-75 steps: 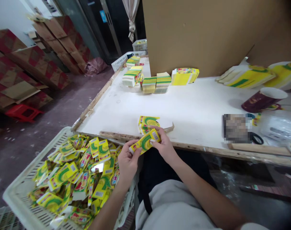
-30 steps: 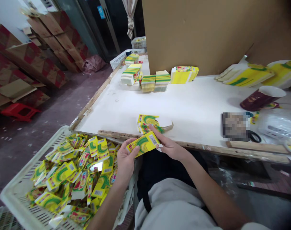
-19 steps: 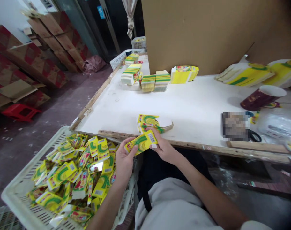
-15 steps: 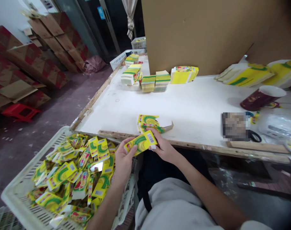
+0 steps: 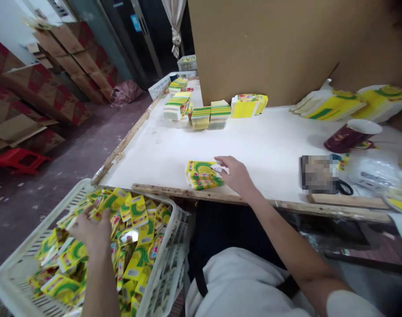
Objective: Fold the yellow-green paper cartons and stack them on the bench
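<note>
Your right hand (image 5: 236, 176), the nearer one, is curving its fingers at the right end of the carton pile (image 5: 201, 174); whether they are gripping, you cannot tell. The pile is lying on the table's (image 5: 148, 160) near side, left of that hand, long axis running left to right. Your left hand (image 5: 93, 233) is hovering, fingers spread, over the basket (image 5: 169, 246). Unlike half a second ago, your hands are no longer sharing one carton.

The left grip (image 5: 93, 231) has moved over the crate (image 5: 169, 255), the right grip (image 5: 236, 175) to the folded cartons (image 5: 201, 170).
</note>
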The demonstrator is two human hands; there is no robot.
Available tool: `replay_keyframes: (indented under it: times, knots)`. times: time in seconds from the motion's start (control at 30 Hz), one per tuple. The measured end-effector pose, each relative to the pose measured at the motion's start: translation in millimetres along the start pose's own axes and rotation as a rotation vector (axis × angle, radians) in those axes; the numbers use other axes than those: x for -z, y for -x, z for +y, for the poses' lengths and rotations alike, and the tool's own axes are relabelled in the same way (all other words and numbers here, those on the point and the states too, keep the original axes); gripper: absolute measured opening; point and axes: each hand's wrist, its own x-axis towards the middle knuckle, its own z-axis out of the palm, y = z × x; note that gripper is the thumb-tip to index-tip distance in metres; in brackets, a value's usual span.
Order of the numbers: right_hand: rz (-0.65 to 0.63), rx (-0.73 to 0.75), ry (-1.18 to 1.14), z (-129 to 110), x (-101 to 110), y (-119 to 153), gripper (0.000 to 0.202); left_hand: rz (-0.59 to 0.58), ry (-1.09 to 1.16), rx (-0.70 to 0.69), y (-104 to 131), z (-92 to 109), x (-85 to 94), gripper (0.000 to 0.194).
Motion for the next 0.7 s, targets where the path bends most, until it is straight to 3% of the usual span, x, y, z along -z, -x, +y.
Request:
replay_keyframes:
  times: [0.07,0.13,0.27,0.4,0.43,0.47,0.53,0.63,0.7]
  knots:
    - [-0.074,-0.024,0.199,0.7,-6.6,-7.5,0.041,0.106,-0.084,-0.012,-6.2,-11.8,1.3,0.054]
    - [-0.119,-0.026,0.270,-0.2,-16.3,-9.7,0.040,0.112,-0.070,-0.073,-1.1,-12.9,-6.6,0.058]
    - [-0.123,-0.008,0.289,-0.2,-25.9,-7.6,0.039,-0.137,0.058,-0.244,25.4,7.3,-33.7,0.038]
    - [-0.087,-0.001,0.245,-2.9,-20.7,-6.6,0.040,-0.431,0.205,-0.295,60.0,38.6,-55.8,0.031]
    - [-0.058,-0.020,0.199,-5.6,-20.0,-5.5,0.039,-0.514,0.257,-0.284,69.0,46.2,-60.4,0.033]
    - [-0.026,-0.054,0.094,-9.4,-20.2,-3.4,0.036,-0.641,0.435,-0.192,77.8,53.5,-64.6,0.038]
    - [-0.032,-0.082,-0.202,-20.5,-23.9,4.2,0.028,-0.775,0.731,-0.028,93.4,67.1,-72.4,0.049]
    - [-0.227,-0.075,-0.644,-42.0,-35.5,20.9,0.025,-0.836,0.970,0.103,109.2,87.5,-81.5,0.047]
    - [-0.315,-0.118,-0.857,-55.5,-43.4,31.3,0.026,-0.795,1.096,0.182,112.9,102.8,-85.7,0.040]
